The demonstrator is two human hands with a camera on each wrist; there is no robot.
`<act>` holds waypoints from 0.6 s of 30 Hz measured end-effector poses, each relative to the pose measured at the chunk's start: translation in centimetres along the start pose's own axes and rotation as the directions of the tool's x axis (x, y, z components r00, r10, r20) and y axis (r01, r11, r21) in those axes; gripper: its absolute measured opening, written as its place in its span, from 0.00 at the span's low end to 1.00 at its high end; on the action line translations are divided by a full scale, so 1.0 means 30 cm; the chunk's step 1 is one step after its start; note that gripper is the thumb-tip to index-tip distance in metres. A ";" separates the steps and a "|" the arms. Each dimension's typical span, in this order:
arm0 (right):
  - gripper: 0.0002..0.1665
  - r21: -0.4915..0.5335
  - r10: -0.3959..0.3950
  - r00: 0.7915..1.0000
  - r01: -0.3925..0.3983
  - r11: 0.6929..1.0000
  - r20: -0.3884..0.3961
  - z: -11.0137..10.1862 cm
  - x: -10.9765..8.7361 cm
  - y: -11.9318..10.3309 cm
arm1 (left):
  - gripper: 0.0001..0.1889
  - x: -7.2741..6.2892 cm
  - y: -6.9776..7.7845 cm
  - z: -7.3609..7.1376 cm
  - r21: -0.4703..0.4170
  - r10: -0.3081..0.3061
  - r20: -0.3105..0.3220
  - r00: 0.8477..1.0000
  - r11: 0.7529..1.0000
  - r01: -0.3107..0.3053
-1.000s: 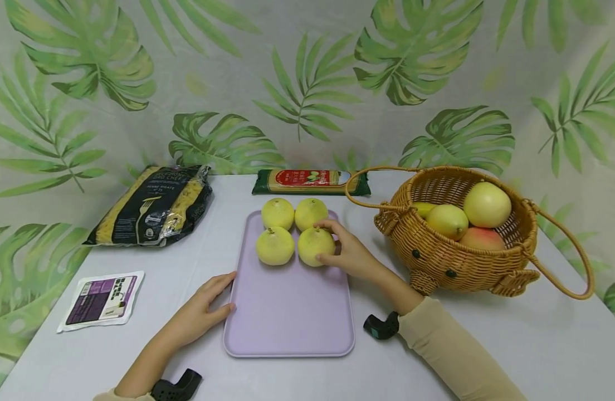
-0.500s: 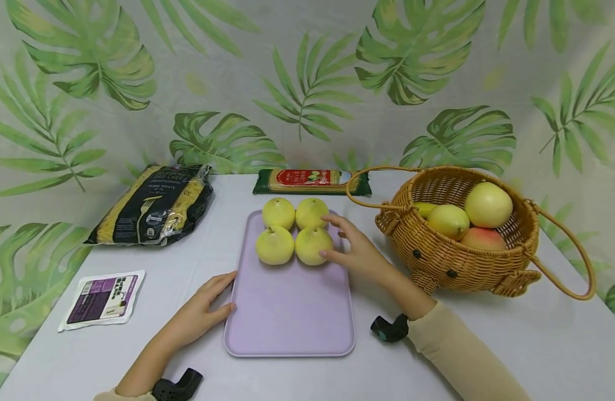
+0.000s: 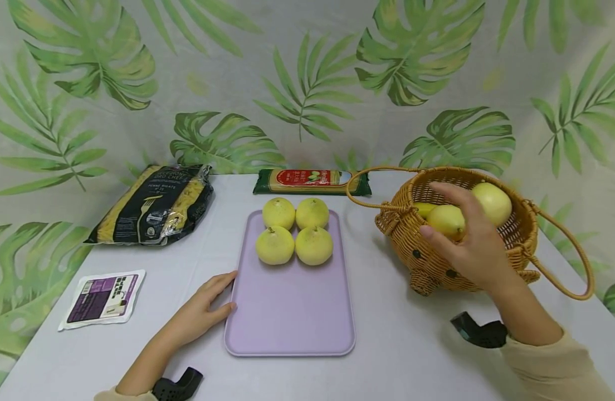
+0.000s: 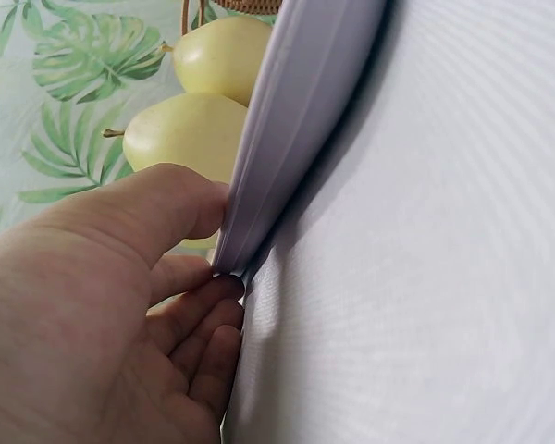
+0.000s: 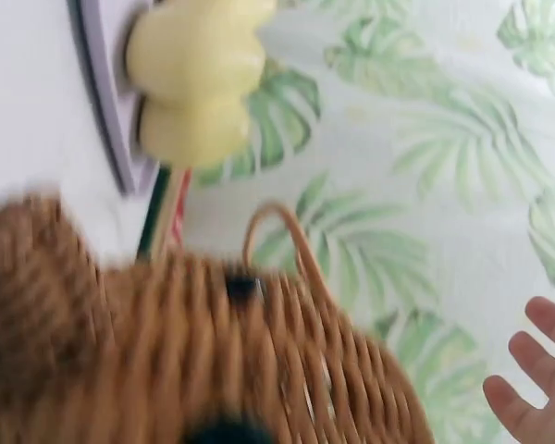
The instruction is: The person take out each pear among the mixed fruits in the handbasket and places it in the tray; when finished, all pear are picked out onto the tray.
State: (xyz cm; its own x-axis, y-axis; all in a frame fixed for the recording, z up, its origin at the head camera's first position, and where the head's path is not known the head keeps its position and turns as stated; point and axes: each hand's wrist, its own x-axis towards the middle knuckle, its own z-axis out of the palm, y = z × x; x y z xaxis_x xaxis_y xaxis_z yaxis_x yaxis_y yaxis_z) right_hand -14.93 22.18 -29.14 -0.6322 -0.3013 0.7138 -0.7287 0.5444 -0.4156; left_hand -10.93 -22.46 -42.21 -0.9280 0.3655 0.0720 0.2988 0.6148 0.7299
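Note:
On the lilac tray (image 3: pixel 289 317) stand several pale yellow pears in two rows, among them the front right pear (image 3: pixel 314 245) and front left pear (image 3: pixel 274 245). My left hand (image 3: pixel 199 312) touches the tray's left edge with its thumb and fingers, seen close in the left wrist view. Over the wicker basket (image 3: pixel 403 239) hovers my right hand (image 3: pixel 475 245), its fingers spread and holding nothing. Below its fingers, a yellow-green fruit (image 3: pixel 445 220) lies in the basket beside a larger pale fruit (image 3: pixel 492 204) and part of a banana (image 3: pixel 424 209). My right hand hides some of the basket's contents.
A black bag of penne (image 3: pixel 152 206) lies at the back left, with a flat purple-and-white packet (image 3: pixel 104 299) nearer the front. Behind the tray is a spaghetti pack (image 3: pixel 307 181). The basket's looped handle (image 3: pixel 578 267) sticks out to the right.
My right hand has let go of the front right pear, which shifted slightly left, and has moved right to above the basket. The left hand and tray have stayed put.

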 end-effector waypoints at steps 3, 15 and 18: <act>0.36 -0.077 0.027 0.999 -0.029 0.997 -0.038 -0.090 -0.010 0.039 | 0.31 0.000 -0.001 0.001 -0.002 0.009 -0.004 1.000 1.000 -0.009; 0.38 -0.272 0.372 0.928 -0.351 0.896 0.029 -0.319 -0.002 0.179 | 0.32 -0.001 -0.009 0.002 -0.005 0.011 0.003 1.000 1.000 -0.011; 0.39 -0.295 0.434 0.896 -0.391 0.871 0.092 -0.336 0.010 0.218 | 0.31 0.000 -0.005 0.001 -0.006 0.015 0.001 1.000 1.000 -0.015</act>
State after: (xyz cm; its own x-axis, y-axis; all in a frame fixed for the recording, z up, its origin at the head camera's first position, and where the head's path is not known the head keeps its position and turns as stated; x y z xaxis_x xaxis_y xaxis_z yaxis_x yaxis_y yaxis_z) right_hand -17.22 33.55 -25.96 -0.9070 -0.1061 0.4075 -0.3097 0.8237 -0.4750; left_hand -10.97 -22.52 -42.33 -0.9230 0.3759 0.0822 0.3115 0.6047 0.7330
